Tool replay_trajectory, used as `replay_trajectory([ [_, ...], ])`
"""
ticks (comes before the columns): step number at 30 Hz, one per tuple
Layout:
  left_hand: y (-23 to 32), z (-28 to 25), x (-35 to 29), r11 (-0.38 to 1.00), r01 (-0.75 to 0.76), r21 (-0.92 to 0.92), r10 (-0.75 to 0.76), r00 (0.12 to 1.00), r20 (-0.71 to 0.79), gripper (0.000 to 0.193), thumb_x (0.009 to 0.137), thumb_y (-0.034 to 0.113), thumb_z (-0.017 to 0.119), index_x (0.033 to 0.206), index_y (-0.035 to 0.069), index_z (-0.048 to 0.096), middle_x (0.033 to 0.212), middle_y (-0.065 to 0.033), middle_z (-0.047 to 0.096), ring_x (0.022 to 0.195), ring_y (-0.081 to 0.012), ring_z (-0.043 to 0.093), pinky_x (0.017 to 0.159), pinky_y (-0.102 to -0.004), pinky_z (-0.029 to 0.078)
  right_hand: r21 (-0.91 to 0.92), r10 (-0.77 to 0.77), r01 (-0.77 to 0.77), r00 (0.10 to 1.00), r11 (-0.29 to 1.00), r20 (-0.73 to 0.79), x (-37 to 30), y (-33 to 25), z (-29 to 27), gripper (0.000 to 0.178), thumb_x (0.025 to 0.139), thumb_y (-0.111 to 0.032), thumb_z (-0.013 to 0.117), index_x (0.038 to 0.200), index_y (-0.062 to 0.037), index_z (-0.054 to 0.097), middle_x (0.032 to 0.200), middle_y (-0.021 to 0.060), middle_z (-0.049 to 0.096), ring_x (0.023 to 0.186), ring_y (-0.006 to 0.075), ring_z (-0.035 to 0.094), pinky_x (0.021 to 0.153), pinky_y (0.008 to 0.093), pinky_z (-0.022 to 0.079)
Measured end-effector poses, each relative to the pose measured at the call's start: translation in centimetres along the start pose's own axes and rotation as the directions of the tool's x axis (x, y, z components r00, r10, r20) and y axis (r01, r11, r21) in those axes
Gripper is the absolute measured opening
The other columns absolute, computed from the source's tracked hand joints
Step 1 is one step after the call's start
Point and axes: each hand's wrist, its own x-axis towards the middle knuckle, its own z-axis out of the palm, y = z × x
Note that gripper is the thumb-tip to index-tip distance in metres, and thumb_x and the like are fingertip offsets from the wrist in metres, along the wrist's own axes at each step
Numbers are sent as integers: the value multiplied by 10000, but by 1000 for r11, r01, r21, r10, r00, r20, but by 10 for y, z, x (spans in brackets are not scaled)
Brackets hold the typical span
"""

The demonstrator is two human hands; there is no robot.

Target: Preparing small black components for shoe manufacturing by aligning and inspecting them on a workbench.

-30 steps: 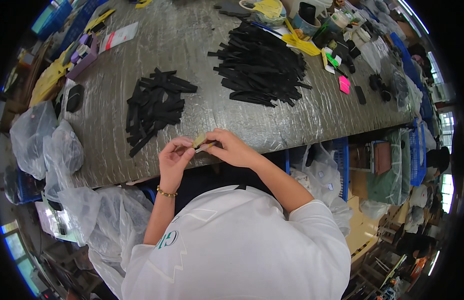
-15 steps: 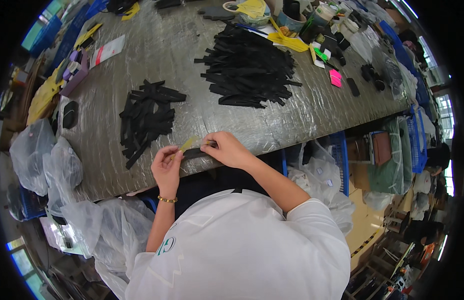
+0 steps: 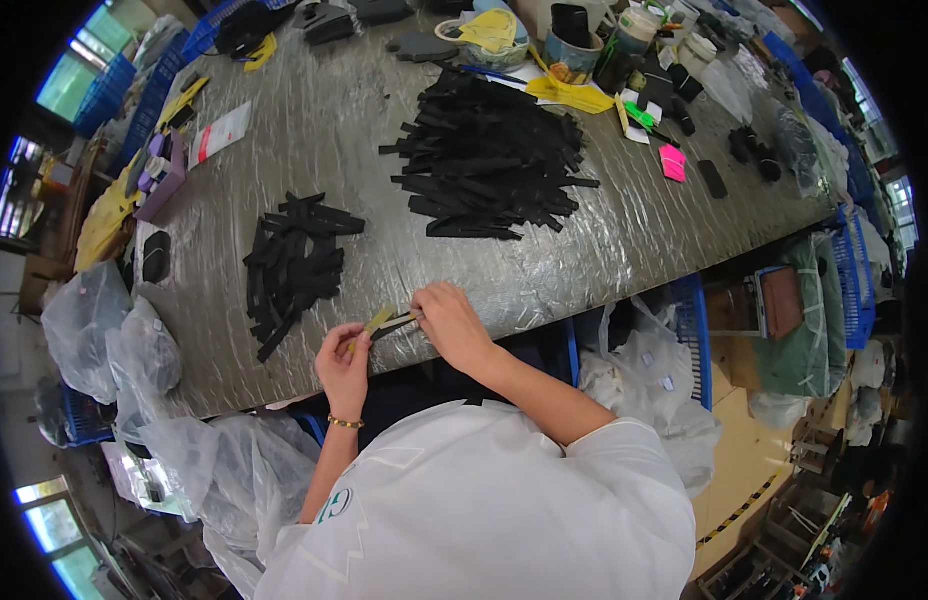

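Note:
Between my two hands a short black fabric strip is stretched at the table's near edge, with a pale yellowish line along it. My left hand pinches its left end together with a small yellow piece that sticks up past the fingertips. The fingers of my right hand are closed on the strip's right end, and the back of the hand hides their tips. Just beyond my left hand lies a small loose pile of black strips. A larger pile of black strips is spread farther back.
Cups of tools, yellow sheets and a pink pad stand or lie at the far right of the table. A purple box is at the left. Clear plastic bags and a blue basket flank me.
My view has shifted, so the table sits lower in the picture. Both hands stay on the strip; a pale line now shows along it, and my right hand has turned more back-up.

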Motion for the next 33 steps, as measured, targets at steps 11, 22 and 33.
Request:
replay_trajectory([
  [11, 25, -1, 20, 994, 108, -35, -103, 987, 121, 99, 927, 19, 675, 1025, 0, 671, 941, -17, 666, 827, -78, 616, 749, -210, 488, 129, 82, -72, 994, 989, -77, 1, -3, -6, 460, 734, 47, 699, 1155, -31, 530, 1146, 167, 545, 1048, 354, 554, 907, 440, 450],
  [22, 28, 18, 21, 588, -402, 702, 354, 908, 224, 93, 840, 12, 675, 931, 29, 678, 1013, -128, 653, 979, -306, 620, 832, -371, 493, -116, -276, 299, 944, 947, 179, -2, 11, -18, 369, 789, -174, 741, 1121, -80, 611, 1275, 65, 580, 1085, 263, 563, 873, 402, 429],
  [33, 19, 3, 26, 670, -578, 466, 399, 810, 431, 160, 829, 19, 711, 988, 38, 709, 1067, -101, 681, 999, -309, 619, 868, -382, 498, -114, -301, 335, 922, 935, 244, 12, 18, -10, 231, 840, -157, 708, 1037, -78, 619, 1123, 59, 623, 1035, 260, 580, 830, 377, 434],
])
